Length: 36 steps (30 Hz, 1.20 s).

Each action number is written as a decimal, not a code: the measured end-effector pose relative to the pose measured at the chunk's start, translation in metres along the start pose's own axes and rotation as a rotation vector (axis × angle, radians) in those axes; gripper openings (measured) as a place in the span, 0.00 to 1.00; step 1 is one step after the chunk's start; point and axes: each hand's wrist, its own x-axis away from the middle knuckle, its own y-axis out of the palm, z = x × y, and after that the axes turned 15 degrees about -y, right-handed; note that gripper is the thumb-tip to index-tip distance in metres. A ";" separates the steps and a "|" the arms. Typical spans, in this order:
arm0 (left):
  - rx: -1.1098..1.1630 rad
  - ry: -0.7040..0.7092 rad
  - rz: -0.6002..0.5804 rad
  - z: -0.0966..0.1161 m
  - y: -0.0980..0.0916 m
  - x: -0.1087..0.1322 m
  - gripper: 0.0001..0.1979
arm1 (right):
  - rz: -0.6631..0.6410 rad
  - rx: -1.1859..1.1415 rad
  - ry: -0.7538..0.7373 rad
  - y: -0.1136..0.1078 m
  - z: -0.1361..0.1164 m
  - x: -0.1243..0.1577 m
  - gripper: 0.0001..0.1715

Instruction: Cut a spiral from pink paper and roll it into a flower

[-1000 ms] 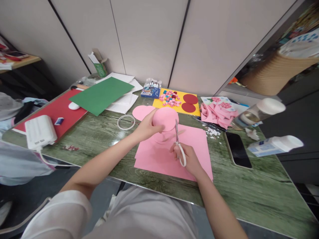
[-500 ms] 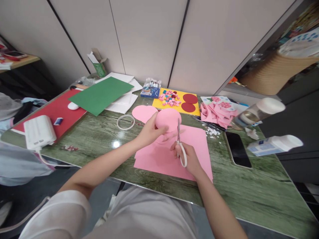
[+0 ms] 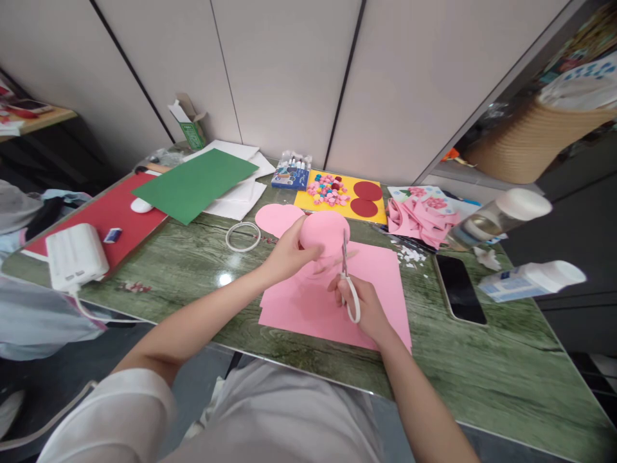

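My left hand point(image 3: 289, 253) pinches a round piece of pink paper point(image 3: 326, 229) by its left edge, above the stacked pink sheets point(image 3: 332, 308). In my right hand point(image 3: 361, 302) is a pair of scissors point(image 3: 354, 301) with white handles, its blades pointing away from me. They lie along the right edge of the round piece; whether they are fully closed I cannot make out. A narrow pink strip hangs below the piece. Two pink paper circles point(image 3: 274, 220) lie just beyond my left hand.
Behind are a yellow sheet point(image 3: 351, 215) with pompoms and dark red circles, and a marker box point(image 3: 290, 177). Pink scraps point(image 3: 421, 222), a phone point(image 3: 460, 289) and bottles point(image 3: 530, 281) stand right. Left are green paper point(image 3: 195, 183), a white ring point(image 3: 243, 237) and a power bank point(image 3: 77, 256).
Almost nothing differs. The scissors and the round pink piece have shifted very slightly to the left, with both hands keeping their hold.
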 end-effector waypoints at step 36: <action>0.092 -0.020 -0.074 0.001 0.000 0.001 0.16 | 0.020 -0.021 -0.024 0.001 0.004 0.002 0.24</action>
